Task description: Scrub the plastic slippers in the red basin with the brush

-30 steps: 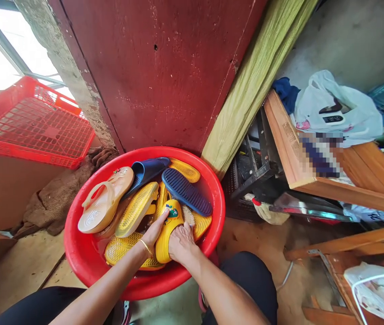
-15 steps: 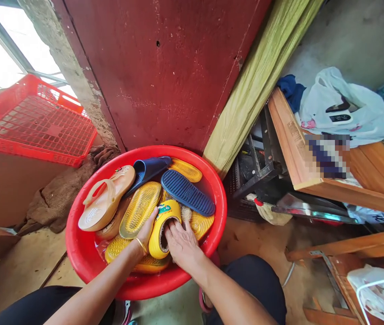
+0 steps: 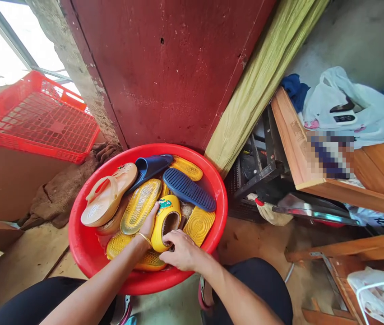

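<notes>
My left grip [image 3: 147, 223] closes on a yellow clog [image 3: 162, 239] in the red basin [image 3: 86, 257]; my half-open right grip [image 3: 181, 250] has slid down to its rim.

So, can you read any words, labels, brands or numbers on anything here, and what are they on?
White plastic bag: dark printed label, lettering too small to read.
Pixelated patch on the wooden board: blurred, unreadable.
Yellow clog: green cartoon badge, no readable text.
Tan sandal: sole markings too faint to read.
Nothing here can be quoted.
</notes>
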{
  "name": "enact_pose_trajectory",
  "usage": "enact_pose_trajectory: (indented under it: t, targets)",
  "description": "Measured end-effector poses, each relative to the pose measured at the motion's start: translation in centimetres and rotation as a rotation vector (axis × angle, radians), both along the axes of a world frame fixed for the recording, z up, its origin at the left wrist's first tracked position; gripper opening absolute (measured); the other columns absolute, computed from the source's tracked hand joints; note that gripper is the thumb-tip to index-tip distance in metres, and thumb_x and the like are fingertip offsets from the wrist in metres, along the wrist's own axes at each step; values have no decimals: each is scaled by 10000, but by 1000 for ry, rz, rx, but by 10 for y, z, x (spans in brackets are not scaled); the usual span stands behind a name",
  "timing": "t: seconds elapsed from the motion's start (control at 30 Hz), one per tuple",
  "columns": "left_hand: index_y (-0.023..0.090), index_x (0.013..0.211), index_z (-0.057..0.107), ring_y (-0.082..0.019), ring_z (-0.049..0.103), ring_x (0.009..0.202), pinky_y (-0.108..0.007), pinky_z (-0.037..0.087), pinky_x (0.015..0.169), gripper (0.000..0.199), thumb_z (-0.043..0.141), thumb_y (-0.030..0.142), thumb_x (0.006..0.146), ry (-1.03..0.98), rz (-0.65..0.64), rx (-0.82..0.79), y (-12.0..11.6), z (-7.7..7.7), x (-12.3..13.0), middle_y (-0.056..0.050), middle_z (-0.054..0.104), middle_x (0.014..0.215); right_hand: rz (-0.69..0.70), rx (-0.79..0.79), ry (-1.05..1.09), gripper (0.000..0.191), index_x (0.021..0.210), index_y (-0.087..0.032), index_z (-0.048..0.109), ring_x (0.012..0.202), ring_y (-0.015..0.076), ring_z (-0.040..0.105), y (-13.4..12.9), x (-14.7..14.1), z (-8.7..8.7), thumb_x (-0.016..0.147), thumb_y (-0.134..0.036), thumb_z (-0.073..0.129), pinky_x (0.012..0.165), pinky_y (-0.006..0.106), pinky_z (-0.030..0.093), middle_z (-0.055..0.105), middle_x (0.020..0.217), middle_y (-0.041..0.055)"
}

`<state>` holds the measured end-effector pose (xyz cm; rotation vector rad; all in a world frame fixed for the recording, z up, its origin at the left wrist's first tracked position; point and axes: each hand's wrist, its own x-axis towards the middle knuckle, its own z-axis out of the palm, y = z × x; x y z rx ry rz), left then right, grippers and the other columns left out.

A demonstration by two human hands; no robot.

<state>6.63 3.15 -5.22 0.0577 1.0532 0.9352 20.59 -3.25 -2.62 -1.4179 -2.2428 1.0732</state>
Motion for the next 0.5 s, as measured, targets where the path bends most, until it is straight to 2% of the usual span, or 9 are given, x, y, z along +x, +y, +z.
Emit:
enact_pose_trajectory:
  t: [0.1,0.2,0.37,0.5]
  targets:
    - [102,979,700,-252,705,715,-354,587,619,417,592,500,912,5,-57,-6,-2,-1,6,-127,750,834,-139,-218,90,295,956,-210,598,729,140,540,9,-2,6,701,-224,747,640,246,399,603,808,-45]
    - [111,925,700,-234,686,570,-355,579,553,408,588,503,903,42,-89,35,-2,-7,8,-105,751,722,-166,-346,91,288,904,-216,575,628,112,490,15,-2,12,687,-225,764,566,234,332,557,711,-81]
    - [104,922,703,-230,695,548,-334,580,555,468,580,554,890,73,-167,-2,1,-8,4,-118,761,709,-160,-125,63,204,759,-214,523,663,109,471,11,-1,11,733,-224,726,612,244,313,521,701,-73]
    - [109,914,709,-235,692,533,-346,585,554,518,549,601,891,0,-223,-34,1,0,2,-122,763,701,-24,-151,75,238,806,-214,567,729,126,517,10,3,7,661,-153,746,643,234,347,575,779,-58]
